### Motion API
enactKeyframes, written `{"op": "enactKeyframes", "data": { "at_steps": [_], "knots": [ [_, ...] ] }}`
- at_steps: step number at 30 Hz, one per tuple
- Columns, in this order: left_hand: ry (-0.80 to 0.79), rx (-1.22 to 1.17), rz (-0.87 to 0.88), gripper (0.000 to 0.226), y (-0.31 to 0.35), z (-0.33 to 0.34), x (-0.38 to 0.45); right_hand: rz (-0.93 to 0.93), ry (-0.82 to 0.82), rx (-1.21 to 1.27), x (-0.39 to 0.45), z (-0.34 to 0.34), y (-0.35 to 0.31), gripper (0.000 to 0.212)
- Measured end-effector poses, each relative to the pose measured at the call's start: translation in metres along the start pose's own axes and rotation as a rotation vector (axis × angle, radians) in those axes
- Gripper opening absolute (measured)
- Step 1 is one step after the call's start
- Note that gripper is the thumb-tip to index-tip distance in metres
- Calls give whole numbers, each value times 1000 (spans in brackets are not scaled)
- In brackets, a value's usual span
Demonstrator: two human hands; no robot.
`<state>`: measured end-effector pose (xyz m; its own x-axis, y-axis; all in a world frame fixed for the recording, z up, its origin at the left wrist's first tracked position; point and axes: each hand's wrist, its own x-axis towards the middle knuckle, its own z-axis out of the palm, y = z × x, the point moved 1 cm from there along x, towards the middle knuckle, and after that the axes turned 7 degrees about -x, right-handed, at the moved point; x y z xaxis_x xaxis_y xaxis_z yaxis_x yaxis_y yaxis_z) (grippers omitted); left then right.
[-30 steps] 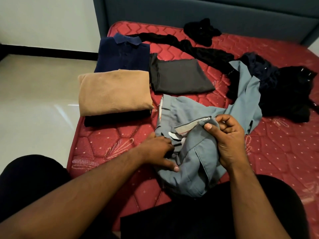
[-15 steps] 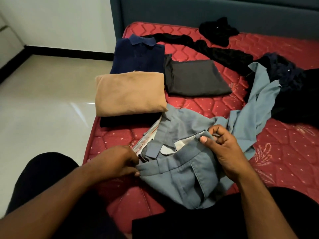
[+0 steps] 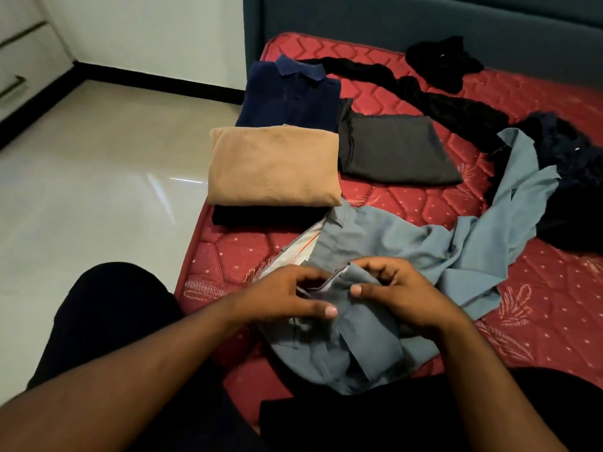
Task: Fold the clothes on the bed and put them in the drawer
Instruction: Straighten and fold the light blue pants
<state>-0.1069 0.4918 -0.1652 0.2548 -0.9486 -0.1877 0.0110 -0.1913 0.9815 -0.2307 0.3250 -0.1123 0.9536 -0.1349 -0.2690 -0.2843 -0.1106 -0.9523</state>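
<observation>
Both hands are working at the waistband of the grey-blue trousers (image 3: 375,243), which are lying crumpled at the near edge of the bed (image 3: 538,305), right in front of the person's lap. The left hand (image 3: 287,296) is curling its fingers over the band and pinching it from the left, while the right hand (image 3: 401,293) is gripping the same band from the right, thumb and fingers closed on the cloth, the two hands almost touching. One trouser leg is trailing off to the far right, draped toward a dark heap of unfolded clothes (image 3: 574,177). Further along the bed, to the left, three folded pieces are sitting: a tan jumper (image 3: 274,168) stacked on something dark, a navy polo shirt (image 3: 290,93) just behind it, and a dark grey folded garment (image 3: 394,148) beside them. A long black garment (image 3: 424,96) is still lying loose at the far side. To fold these trousers well, I would say the person needs to be matching the two halves of the waistband evenly, then drawing the legs in from the right and smoothing them flat before doubling them over, since the cloth is bunching badly near the lap. White drawer fronts (image 3: 19,60) are showing at the far left of the room, well apart from the bed.
</observation>
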Motion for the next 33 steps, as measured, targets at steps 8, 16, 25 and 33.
{"op": "enactKeyframes", "data": {
  "at_steps": [8, 16, 25, 33],
  "knots": [
    [139, -37, -178, 34, -28, -3, 0, 59, 214, -393, 85, -3, 31, 31],
    [558, 243, -210, 28, -43, -9, 5, 29, 105, -563, 110, -7, 42, 39],
    [495, -211, -351, 52, -7, -21, 59, 38, 283, -248, 94, -15, 75, 29],
    [457, -216, -205, 22, -3, -12, 69, -141, 448, -216, 88, -12, 75, 31]
  ]
}}
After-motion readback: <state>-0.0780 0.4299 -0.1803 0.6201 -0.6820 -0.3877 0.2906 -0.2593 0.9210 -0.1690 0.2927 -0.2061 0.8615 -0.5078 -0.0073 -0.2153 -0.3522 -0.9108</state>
